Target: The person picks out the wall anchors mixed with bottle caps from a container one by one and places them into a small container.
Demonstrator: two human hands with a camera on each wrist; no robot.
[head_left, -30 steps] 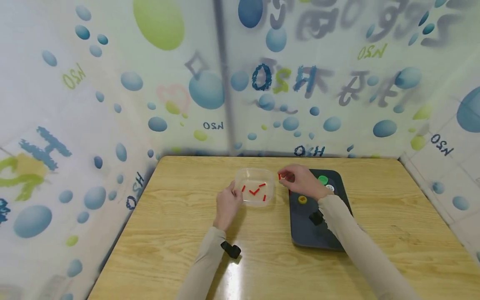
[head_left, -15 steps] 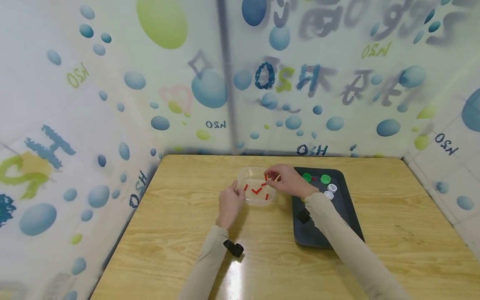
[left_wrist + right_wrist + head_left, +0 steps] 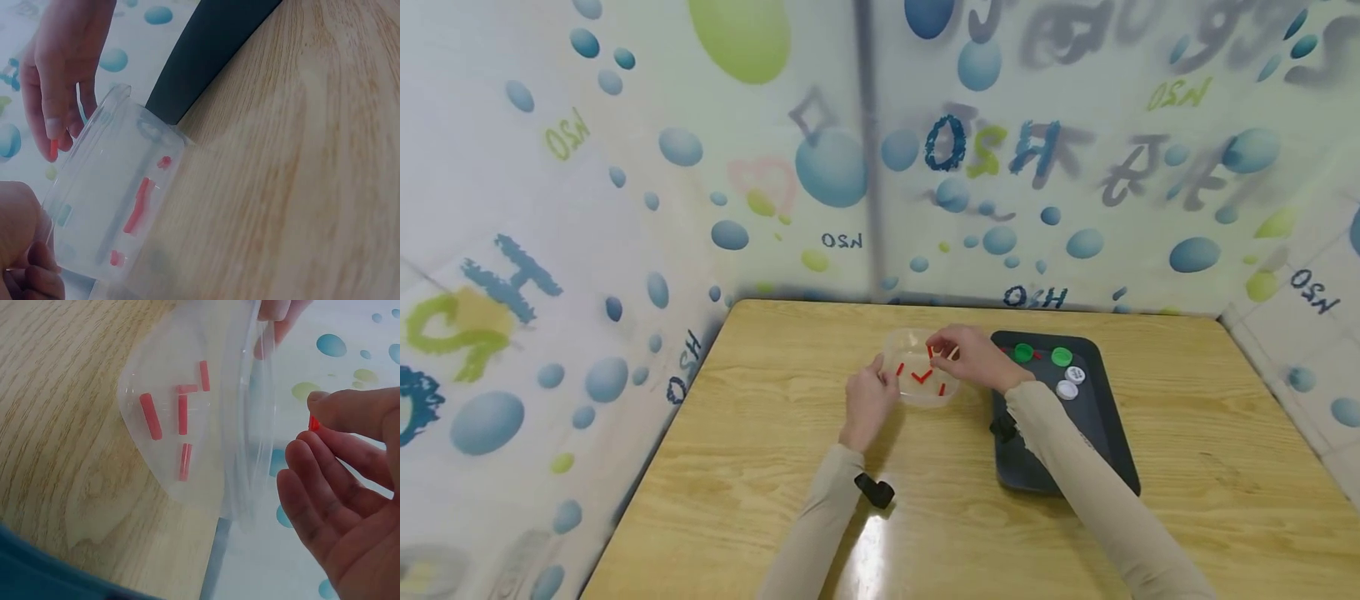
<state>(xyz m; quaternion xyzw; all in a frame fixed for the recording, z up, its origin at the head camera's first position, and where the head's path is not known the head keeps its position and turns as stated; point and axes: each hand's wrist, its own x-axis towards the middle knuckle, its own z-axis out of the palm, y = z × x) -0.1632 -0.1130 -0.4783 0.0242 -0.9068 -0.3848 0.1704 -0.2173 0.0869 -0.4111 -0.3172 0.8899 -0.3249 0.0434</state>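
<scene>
A clear plastic container [image 3: 917, 401] stands on the wooden table with several short red sticks [image 3: 182, 414] on its floor. My left hand [image 3: 868, 400] grips its left rim between thumb and fingers. Over the container's right side, my right hand [image 3: 973, 354] pinches another red stick [image 3: 314, 423] between thumb and index finger, its other fingers loosely bent. In the left wrist view, that stick's end [image 3: 54, 149] pokes out below the fingertips, above the open mouth of the container.
A black tray [image 3: 1101, 425] lies right of the container, partly under my right forearm. It holds green bottle caps [image 3: 1062, 357], white caps [image 3: 1067, 389] and a bit of red [image 3: 1037, 354] beside a green cap. A patterned wall [image 3: 820, 275] rises behind the table.
My right hand has moved left from the tray's edge to over the container, still pinching the red stick. My left hand keeps its grip on the rim. The head view has shifted slightly.
</scene>
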